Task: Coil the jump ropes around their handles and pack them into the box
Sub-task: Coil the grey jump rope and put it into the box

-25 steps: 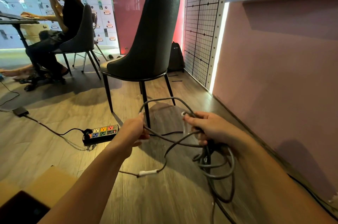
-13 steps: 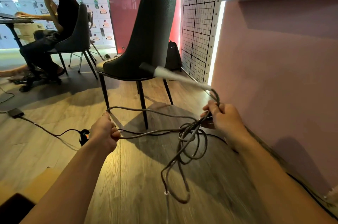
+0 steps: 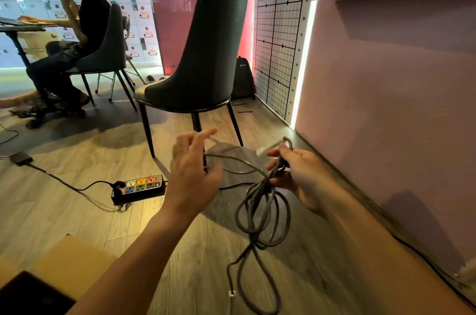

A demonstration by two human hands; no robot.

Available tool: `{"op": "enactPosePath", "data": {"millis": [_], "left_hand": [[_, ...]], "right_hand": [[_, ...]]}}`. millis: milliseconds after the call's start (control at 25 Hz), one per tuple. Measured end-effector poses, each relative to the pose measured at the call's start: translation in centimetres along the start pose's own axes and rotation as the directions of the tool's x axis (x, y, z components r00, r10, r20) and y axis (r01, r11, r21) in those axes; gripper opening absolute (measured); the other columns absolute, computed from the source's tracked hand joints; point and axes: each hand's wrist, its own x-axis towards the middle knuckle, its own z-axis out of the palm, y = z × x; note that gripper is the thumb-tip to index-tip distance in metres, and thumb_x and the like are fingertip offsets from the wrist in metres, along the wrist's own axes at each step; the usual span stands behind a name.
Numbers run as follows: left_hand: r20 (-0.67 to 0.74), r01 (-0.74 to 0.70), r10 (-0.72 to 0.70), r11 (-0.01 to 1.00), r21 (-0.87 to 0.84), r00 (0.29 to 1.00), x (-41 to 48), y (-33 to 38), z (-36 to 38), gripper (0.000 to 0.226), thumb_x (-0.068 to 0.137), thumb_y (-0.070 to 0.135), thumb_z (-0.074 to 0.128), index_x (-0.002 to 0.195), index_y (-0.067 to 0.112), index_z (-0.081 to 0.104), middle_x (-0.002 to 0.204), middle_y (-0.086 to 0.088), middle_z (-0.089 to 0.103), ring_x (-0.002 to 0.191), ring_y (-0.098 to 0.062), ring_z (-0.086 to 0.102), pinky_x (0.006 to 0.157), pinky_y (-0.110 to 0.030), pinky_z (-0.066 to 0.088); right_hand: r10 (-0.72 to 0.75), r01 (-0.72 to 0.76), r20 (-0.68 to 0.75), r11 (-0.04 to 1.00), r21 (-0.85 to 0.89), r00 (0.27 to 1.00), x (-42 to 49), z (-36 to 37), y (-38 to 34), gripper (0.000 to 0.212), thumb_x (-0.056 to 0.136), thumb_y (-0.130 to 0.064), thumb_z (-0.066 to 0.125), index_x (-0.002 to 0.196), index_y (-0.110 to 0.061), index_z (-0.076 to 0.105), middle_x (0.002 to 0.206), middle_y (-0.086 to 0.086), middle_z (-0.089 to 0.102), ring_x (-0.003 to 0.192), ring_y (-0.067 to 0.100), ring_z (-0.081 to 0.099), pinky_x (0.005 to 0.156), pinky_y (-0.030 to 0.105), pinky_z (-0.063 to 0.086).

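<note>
Head view, one entry. My right hand [image 3: 298, 173]: closed around the gathered top of one grey rope [image 3: 260, 214], with a pale handle [image 3: 269, 147] poking out above my fingers; I judge the grip sits high so the loops hang free and can be wound against the handle. Rope: several slack loops hanging below the fist, the lowest trailing near the floor, a small white ring [image 3: 231, 293] on it; one strand runs left toward my other hand. My left hand [image 3: 192, 173]: spread wide, fingers apart, holding nothing that I can make out, held just beside that strand, probably to catch the next loop. Box [image 3: 69, 263]: one, cardboard, at the lower left corner, open, its dark inside mostly out of frame; no rope visible in it, so packing is not yet begun. Count: ropes, one; handles seen, one, the second hidden; hands, two; chairs, two, the near chair [image 3: 203, 57] empty; power strip [image 3: 140, 186], one, on the floor.
</note>
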Motion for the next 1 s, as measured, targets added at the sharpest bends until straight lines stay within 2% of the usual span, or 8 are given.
{"op": "enactPosePath", "data": {"millis": [80, 120, 240, 440, 600, 760, 880, 1000], "left_hand": [[0.118, -0.26, 0.258, 0.966, -0.006, 0.959, -0.4, 1.9, 0.2, 0.034, 0.084, 0.034, 0.058, 0.117, 0.027, 0.059, 0.116, 0.007, 0.055, 0.111, -0.008, 0.05, 0.093, -0.025, 0.043], [0.241, -0.282, 0.285, 0.958, -0.049, 0.928, -0.7, 2.5, 0.3, 0.026, 0.085, 0.043, 0.058, 0.107, 0.03, 0.061, 0.108, 0.013, 0.058, 0.103, -0.003, 0.054, 0.089, -0.024, 0.048], [0.44, -0.174, 0.212, 0.977, -0.125, 0.873, -1.4, 2.5, 1.0, 0.026, 0.08, 0.051, 0.069, 0.094, 0.03, 0.063, 0.09, 0.016, 0.067, 0.086, -0.001, 0.066, 0.078, -0.028, 0.057], [0.63, 0.188, 0.033, 0.941, -0.28, 0.776, -1.2, 2.0, 0.8, 0.034, 0.082, 0.018, 0.078, 0.112, 0.02, 0.063, 0.091, -0.001, 0.076, 0.083, -0.011, 0.074, 0.08, -0.037, 0.061], [0.608, 0.213, 0.01, 0.932, -0.292, 0.793, -1.2, 1.7, 0.8, 0.028, 0.085, 0.008, 0.074, 0.111, 0.016, 0.065, 0.093, -0.006, 0.076, 0.086, -0.019, 0.074, 0.077, -0.042, 0.061], [0.496, 0.267, -0.048, 0.885, -0.381, 0.867, -1.3, 2.1, 1.1, 0.027, 0.085, 0.006, 0.074, 0.11, 0.011, 0.067, 0.092, -0.005, 0.077, 0.085, -0.018, 0.074, 0.074, -0.038, 0.062], [0.486, 0.34, -0.115, 0.848, -0.406, 0.866, -1.4, 2.5, 1.4, 0.025, 0.085, 0.007, 0.074, 0.11, 0.011, 0.069, 0.089, -0.006, 0.077, 0.078, -0.018, 0.074, 0.069, -0.029, 0.06], [0.549, 0.452, -0.176, 0.786, -0.422, 0.817, -1.0, 2.7, 1.3, 0.025, 0.089, 0.007, 0.07, 0.112, 0.014, 0.069, 0.094, -0.007, 0.077, 0.084, -0.022, 0.072, 0.07, -0.024, 0.057]], "right_hand": [[-0.004, 0.009, 0.08, 0.998, -0.067, 0.997, -0.4, 0.6, 0.3, 0.035, 0.106, -0.033, 0.043, 0.111, -0.008, 0.067, 0.09, 0.013, 0.065, 0.081, 0.025, 0.069, 0.063, 0.027, 0.057], [-0.012, 0.025, 0.123, 0.994, -0.111, 0.992, -0.5, 0.8, 0.5, 0.036, 0.106, -0.035, 0.042, 0.111, -0.011, 0.068, 0.093, 0.016, 0.065, 0.085, 0.028, 0.069, 0.068, 0.03, 0.059], [-0.027, 0.075, 0.212, 0.973, -0.22, 0.977, -0.8, 1.1, 0.7, 0.038, 0.106, -0.039, 0.04, 0.11, -0.015, 0.069, 0.104, 0.021, 0.069, 0.096, 0.034, 0.071, 0.081, 0.039, 0.06], [-0.017, 0.108, 0.304, 0.952, -0.287, 0.953, -1.2, 1.0, 0.8, 0.041, 0.103, -0.046, 0.041, 0.113, -0.018, 0.069, 0.101, 0.014, 0.073, 0.089, 0.023, 0.074, 0.073, 0.028, 0.058], [-0.061, 0.153, 0.301, 0.943, -0.295, 0.952, -1.0, 1.3, 0.9, 0.039, 0.101, -0.044, 0.047, 0.112, -0.015, 0.07, 0.101, 0.015, 0.074, 0.091, 0.023, 0.074, 0.076, 0.028, 0.061], [-0.204, 0.302, 0.297, 0.892, -0.335, 0.933, -1.0, 1.0, 0.9, 0.017, 0.087, -0.036, 0.073, 0.101, -0.025, 0.076, 0.095, 0.0, 0.077, 0.091, 0.013, 0.074, 0.086, 0.035, 0.061], [-0.395, 0.429, 0.179, 0.751, -0.502, 0.901, -0.9, 0.9, 1.5, 0.033, 0.081, -0.03, 0.082, 0.112, -0.021, 0.074, 0.088, -0.005, 0.076, 0.081, 0.005, 0.074, 0.072, 0.025, 0.062], [-0.566, 0.543, 0.194, 0.551, -0.634, 0.801, -0.9, 0.9, 1.8, 0.013, 0.092, -0.021, 0.07, 0.102, -0.019, 0.077, 0.083, -0.007, 0.075, 0.076, 0.003, 0.071, 0.067, 0.02, 0.06]]}}
